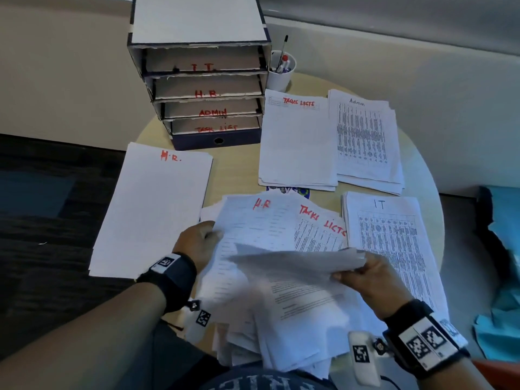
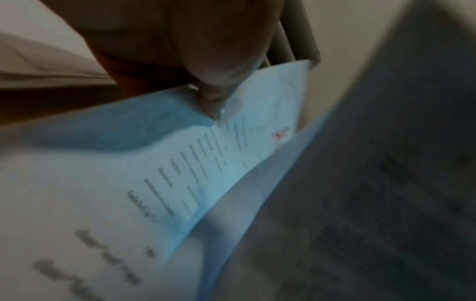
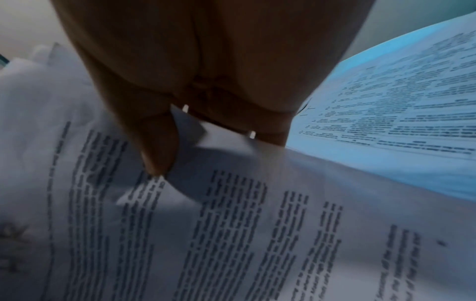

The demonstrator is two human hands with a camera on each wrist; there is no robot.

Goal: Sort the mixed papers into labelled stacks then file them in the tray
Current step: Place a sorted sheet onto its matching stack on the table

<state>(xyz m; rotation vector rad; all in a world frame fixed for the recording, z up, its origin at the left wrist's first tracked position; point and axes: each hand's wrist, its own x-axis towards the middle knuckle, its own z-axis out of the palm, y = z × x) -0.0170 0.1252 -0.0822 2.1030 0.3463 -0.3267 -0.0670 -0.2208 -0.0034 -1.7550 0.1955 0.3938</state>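
Observation:
A mixed pile of papers [image 1: 281, 313] lies at the table's near edge. My left hand [image 1: 209, 235] pinches the left edge of its top sheet marked H.R. [image 1: 253, 223]; the thumb [image 2: 213, 97] presses on that printed sheet [image 2: 201, 173]. My right hand [image 1: 354, 273] grips a blurred, lifted sheet [image 1: 295, 260] by its right edge, fingers [image 3: 157, 150] curled on the paper [image 3: 231, 224]. Sorted stacks lie around: H.R. [image 1: 152, 209] on the left, Tasks List [image 1: 295, 142], Admin [image 1: 365, 142], IT [image 1: 394, 249]. The labelled tray [image 1: 202, 32] stands behind them.
The tray's shelves read I.T., H.R., ADMIN and TASK LIST from top to bottom. A white cup with pens [image 1: 280, 73] stands right of it. The round wooden table [image 1: 233, 170] ends close to the stacks. Something blue [image 1: 503, 263] sits off the right edge.

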